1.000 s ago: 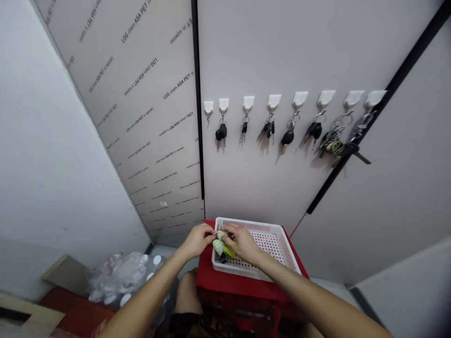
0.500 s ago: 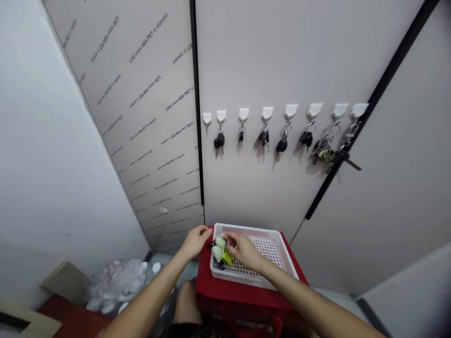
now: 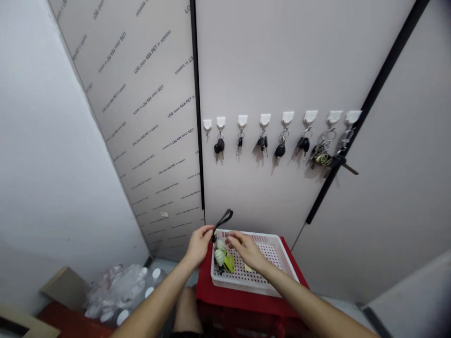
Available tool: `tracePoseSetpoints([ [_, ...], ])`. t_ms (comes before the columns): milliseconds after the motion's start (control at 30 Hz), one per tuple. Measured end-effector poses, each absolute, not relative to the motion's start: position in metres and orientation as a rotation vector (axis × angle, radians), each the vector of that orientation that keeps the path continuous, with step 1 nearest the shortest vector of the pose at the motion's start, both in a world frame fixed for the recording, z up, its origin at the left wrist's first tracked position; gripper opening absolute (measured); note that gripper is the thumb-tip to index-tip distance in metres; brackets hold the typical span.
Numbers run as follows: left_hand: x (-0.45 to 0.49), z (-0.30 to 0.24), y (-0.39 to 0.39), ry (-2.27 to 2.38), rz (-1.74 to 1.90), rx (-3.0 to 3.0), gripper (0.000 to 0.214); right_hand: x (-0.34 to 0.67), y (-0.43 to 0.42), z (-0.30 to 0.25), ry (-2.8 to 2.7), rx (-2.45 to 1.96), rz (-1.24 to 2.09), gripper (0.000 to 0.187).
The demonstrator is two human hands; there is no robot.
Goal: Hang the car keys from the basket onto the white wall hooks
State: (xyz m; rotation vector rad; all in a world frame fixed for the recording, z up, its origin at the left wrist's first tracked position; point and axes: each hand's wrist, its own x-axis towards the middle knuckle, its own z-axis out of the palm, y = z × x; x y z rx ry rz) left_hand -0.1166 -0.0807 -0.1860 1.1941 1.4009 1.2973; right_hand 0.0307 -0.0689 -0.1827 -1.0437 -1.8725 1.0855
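My left hand (image 3: 199, 244) pinches the base of a black wrist strap (image 3: 225, 217), whose loop sticks up above the basket's left rim. Below the strap hangs a keychain with a pale green checked bow charm (image 3: 220, 256) and a yellow-green charm (image 3: 229, 263), inside the left end of a white plastic basket (image 3: 287, 258). My right hand (image 3: 248, 251) is over the basket just right of the charms, thumb and fingers curled together. Whatever lies between its fingertips is too small to make out.
On the pale panel, white hooks (image 3: 288, 116) hold several key sets (image 3: 280, 149); the leftmost hook (image 3: 207, 126) carries no keys. The basket stands on a red cloth-covered surface (image 3: 225, 295). A pale yellow piece (image 3: 247, 267) lies inside. Plastic-wrapped bottles (image 3: 116, 291) stand lower left.
The black strap now rises above the basket rim at my left fingertips. My right hand has shifted slightly off the charms, and the pale yellow piece has come into view.
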Motion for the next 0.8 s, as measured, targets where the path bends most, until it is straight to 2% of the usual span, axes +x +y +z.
tracePoseSetpoints([
  [133, -0.096, -0.172, -0.082, 1.285, 1.336, 1.248, 0.025, 0.021, -0.053, -0.158, -1.732, -1.030, 0.971, 0.034],
  [333, -0.083, -0.124, -0.073, 1.119, 1.469, 1.291, 0.025, 0.005, -0.040, -0.098, -1.742, -0.951, 0.855, 0.023],
  [500, -0.098, -0.071, -0.059, 1.194, 1.572, 1.304, 0.019, -0.014, -0.021, -0.046, -1.545, -0.845, 0.762, 0.011],
  [700, -0.123, -0.031, -0.027, 1.133, 1.704, 1.222, 0.018, -0.041, 0.014, 0.008, -1.562, -0.842, 0.676, 0.020],
  [800, -0.134, -0.023, -0.016, 1.075, 1.733, 1.184, 0.018, -0.047, 0.020, 0.020, -1.579, -0.822, 0.786, 0.023],
])
